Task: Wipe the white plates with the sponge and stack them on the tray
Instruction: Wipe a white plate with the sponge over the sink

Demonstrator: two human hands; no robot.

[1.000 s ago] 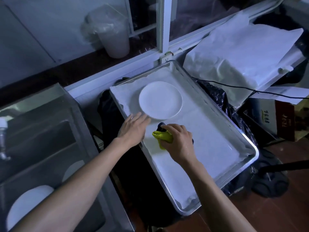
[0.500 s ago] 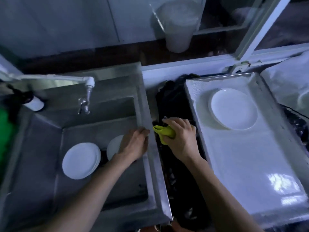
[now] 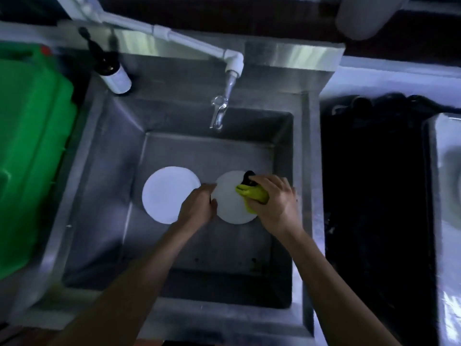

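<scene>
Two white plates are in the steel sink. One plate lies on the sink floor at the left. My left hand grips the left edge of the other white plate, which sits to its right. My right hand holds the yellow sponge with a dark side, pressed on the right part of that plate. The tray shows only as a strip at the right edge of the view.
A white pipe and tap hang over the back of the sink. A dark bottle stands at the sink's back left corner. A green bin is left of the sink. Black plastic fills the gap between sink and tray.
My view swung left from the tray to the sink. Both hands moved from the tray down into the sink; my left hand took hold of a plate and the sponge came onto it.
</scene>
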